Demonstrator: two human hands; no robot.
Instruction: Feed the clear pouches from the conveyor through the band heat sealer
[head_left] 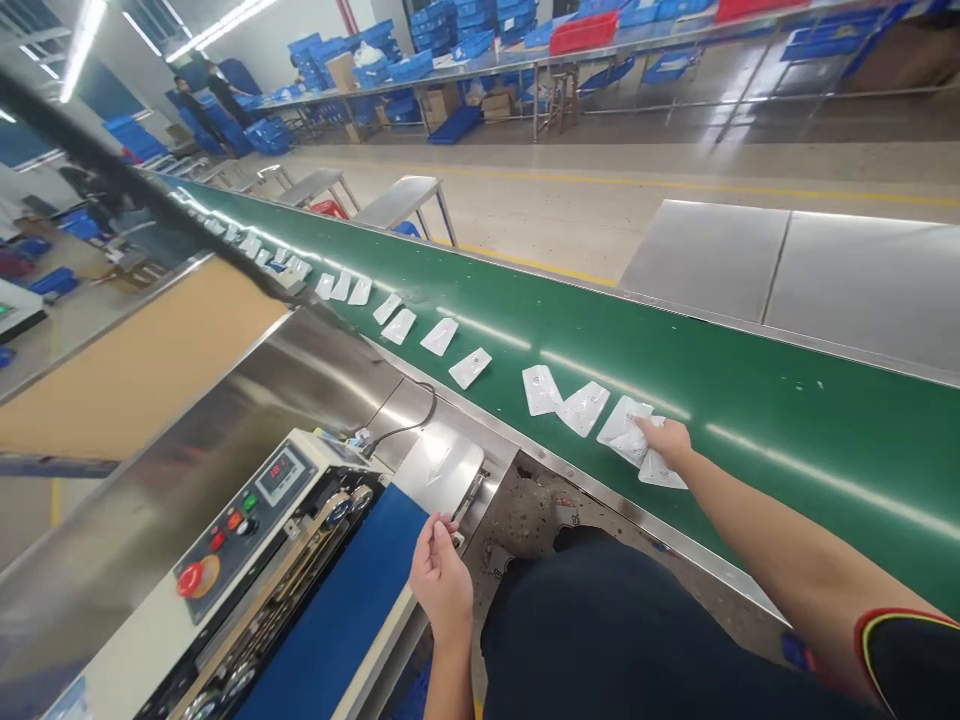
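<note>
My right hand (pixel 666 440) reaches over the green conveyor belt, its thumb and fingers closed on a white pouch (pixel 626 425). Another white pouch (pixel 660 470) lies partly under that hand. Just left of them two more pouches rest on the belt, one (pixel 583 408) touching the corner of the other (pixel 541 389). My left hand (pixel 442 575) hovers by the end of the blue belt of a sealing machine (pixel 281 500), with fingers curled in to the thumb and nothing visible in them. Beyond it is a metal plate (pixel 437 466) holding no pouch.
The green conveyor (pixel 750 400) runs from far left to near right, carrying several white pouches (pixel 439 337) in a line. Steel tables (pixel 705 250) stand along its far side. A black cable (pixel 420 415) crosses the steel ledge. Blue crates and two people (pixel 199 115) are in the background.
</note>
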